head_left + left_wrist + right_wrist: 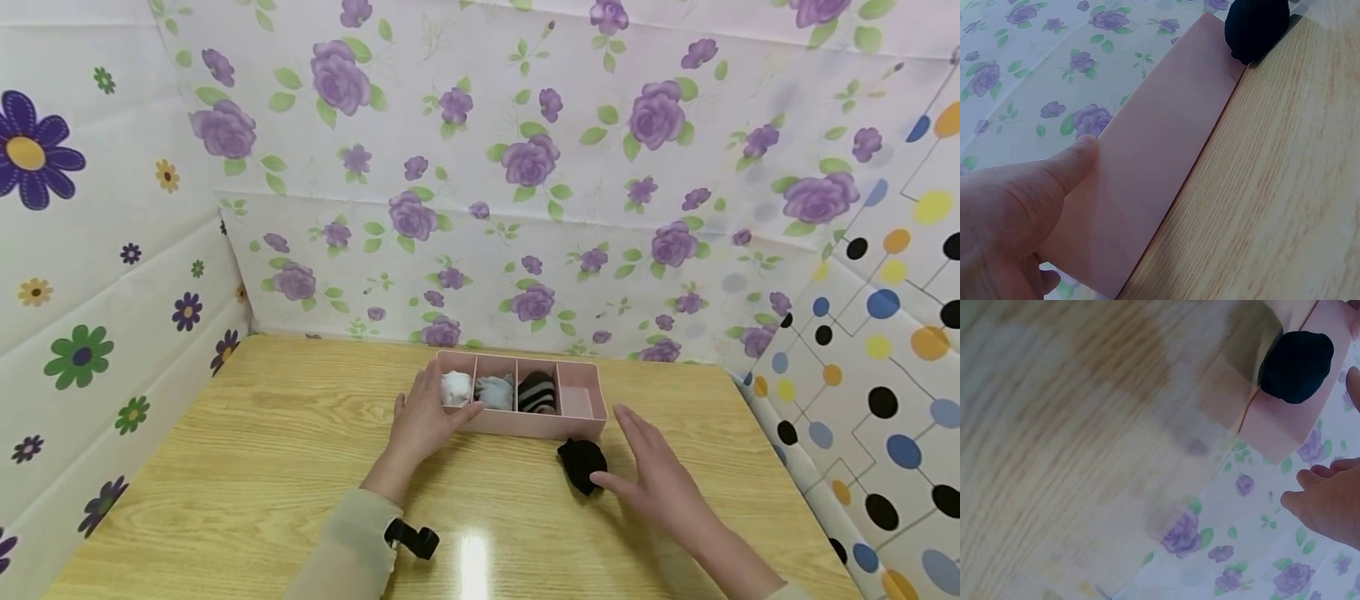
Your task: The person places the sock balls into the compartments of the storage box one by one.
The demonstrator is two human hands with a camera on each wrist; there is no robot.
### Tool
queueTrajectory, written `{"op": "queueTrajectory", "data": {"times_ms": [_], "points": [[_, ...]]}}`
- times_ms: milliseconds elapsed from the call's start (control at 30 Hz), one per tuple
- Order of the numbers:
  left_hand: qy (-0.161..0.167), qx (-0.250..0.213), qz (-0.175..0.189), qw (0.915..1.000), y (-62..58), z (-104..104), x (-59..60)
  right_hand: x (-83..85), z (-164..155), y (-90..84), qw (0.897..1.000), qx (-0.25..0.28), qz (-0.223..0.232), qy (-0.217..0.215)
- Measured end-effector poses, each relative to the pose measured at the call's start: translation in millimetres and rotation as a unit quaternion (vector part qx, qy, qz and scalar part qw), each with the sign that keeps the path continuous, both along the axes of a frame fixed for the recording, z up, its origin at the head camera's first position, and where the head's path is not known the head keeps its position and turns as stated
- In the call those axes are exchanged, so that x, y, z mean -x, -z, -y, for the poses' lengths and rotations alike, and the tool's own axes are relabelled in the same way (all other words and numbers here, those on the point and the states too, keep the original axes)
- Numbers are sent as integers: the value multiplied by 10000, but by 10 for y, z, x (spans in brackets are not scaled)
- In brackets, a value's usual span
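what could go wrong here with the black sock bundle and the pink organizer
1. The right hand is open with only a fingertip at the black sock bundle; a loose grip could let the roll unravel or slip.
2. The only empty compartment sits at the far right end of the pink organizer, while the left hand steadies the left end, so pressing down there might tip or slide it.
3. The bundle lies against the organizer's front wall, leaving little room to grasp.
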State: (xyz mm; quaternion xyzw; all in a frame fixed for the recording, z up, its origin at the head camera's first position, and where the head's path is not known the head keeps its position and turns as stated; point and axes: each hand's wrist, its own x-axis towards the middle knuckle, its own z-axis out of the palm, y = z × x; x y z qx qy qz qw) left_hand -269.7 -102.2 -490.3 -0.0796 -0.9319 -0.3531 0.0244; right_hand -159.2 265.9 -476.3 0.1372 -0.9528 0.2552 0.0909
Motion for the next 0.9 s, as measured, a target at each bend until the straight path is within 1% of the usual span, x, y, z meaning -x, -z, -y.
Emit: {"op": "queueTrajectory", "data": {"times_ms": [267,400,600,767,900], "points": [[-37,24,36,10000,-1,-15,3,-117,62,23,9997,-212,-28,-124],[-47,4,15,10000,5,-16,10,-134,79,53,9995,-205,96,-205],[-46,-21,15,10000,23,-16,22,-98,73,107,9979,-326,388,-412],[-74,-22,45,10000,36,-15,31,-46,62,175,9958,-489,388,-672],[-79,-29,15,10000,41,-17,35,-9,58,220,9950,-517,351,-783]]}}
